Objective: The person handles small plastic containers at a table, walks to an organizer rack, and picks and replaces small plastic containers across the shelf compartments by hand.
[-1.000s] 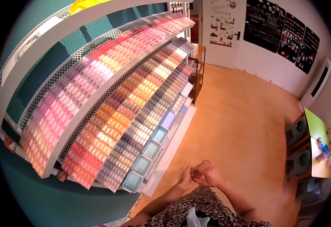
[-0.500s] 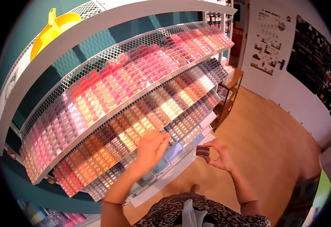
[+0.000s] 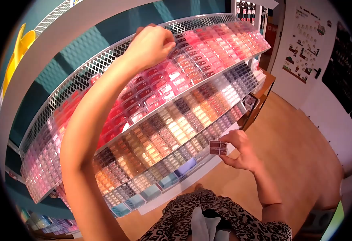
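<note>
My left hand (image 3: 149, 45) is raised over the upper edge of the top shelf of small clear boxes (image 3: 160, 86), which run from pink through red. Its fingers are curled closed near dark red boxes; what they hold, if anything, is hidden. On the right, my right hand (image 3: 242, 152) pinches dark reddish-brown small boxes (image 3: 218, 148) between thumb and fingers, in front of the lower shelf edge and above the floor.
Below are rows of brown and grey boxes (image 3: 160, 140) and blue-green baskets (image 3: 150, 193). A yellow object (image 3: 21, 50) lies at the upper left. A brown side rack (image 3: 260, 98) and a white door (image 3: 304, 44) stand at the right.
The two hands were together low down, then parted. My left hand has risen to the top shelf, while my right hand keeps the dark boxes. The view has turned toward the shelves.
</note>
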`<state>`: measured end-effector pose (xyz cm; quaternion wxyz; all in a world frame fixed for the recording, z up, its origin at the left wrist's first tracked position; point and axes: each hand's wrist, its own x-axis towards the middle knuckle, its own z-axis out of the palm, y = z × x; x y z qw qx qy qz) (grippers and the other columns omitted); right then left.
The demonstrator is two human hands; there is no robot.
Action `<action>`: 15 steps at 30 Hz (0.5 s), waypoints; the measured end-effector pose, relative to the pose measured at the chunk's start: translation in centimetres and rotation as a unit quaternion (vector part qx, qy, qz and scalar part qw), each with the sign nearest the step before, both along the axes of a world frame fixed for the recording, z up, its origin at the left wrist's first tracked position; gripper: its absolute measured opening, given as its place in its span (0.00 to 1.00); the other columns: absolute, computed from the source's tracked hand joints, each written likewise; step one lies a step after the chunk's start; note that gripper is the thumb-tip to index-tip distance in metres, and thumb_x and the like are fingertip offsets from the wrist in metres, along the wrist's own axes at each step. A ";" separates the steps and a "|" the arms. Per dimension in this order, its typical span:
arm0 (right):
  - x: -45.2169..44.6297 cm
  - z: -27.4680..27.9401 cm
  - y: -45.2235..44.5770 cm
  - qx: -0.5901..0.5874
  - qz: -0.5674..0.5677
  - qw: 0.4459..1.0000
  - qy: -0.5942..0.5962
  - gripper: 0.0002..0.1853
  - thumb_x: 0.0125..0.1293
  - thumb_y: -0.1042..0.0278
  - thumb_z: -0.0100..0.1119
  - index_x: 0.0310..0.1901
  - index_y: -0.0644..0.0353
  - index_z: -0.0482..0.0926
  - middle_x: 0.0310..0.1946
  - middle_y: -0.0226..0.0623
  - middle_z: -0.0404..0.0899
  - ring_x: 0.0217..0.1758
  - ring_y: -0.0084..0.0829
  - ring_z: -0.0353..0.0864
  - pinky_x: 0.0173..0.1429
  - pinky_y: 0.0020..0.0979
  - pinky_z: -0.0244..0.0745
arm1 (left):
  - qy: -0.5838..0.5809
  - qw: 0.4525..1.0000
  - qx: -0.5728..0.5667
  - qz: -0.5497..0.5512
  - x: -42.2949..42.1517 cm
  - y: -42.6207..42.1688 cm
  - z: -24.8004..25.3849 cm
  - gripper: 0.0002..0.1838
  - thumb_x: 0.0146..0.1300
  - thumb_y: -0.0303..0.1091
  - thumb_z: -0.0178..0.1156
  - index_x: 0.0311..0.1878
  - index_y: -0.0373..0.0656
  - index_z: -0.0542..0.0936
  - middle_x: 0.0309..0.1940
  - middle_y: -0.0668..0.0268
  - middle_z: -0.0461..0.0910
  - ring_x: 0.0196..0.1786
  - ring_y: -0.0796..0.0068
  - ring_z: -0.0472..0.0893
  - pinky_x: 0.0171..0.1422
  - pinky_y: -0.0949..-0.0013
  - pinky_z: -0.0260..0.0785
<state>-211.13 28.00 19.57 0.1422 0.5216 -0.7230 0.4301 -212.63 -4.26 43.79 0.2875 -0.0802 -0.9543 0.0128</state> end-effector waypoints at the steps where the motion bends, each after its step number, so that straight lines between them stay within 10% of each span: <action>1: -0.7 0.4 0.2 -0.001 -0.004 1.000 0.006 0.24 0.49 0.72 0.77 0.51 0.56 0.84 0.41 0.36 0.83 0.47 0.41 0.82 0.58 0.41 0.74 | -0.009 1.000 -0.020 0.013 -1.6 -0.3 -0.1 0.11 0.66 0.36 0.66 0.42 0.38 0.89 0.36 0.49 0.87 0.43 0.50 0.85 0.53 0.54 0.77; 15: -9.5 -1.2 2.6 -0.019 -0.006 0.999 -0.030 0.25 0.47 0.75 0.79 0.50 0.60 0.84 0.44 0.39 0.85 0.49 0.43 0.82 0.57 0.41 0.76 | -0.152 0.983 -0.005 0.104 -5.7 -0.7 -1.2 0.12 0.67 0.28 0.58 0.47 0.36 0.88 0.45 0.49 0.88 0.52 0.51 0.87 0.60 0.58 0.78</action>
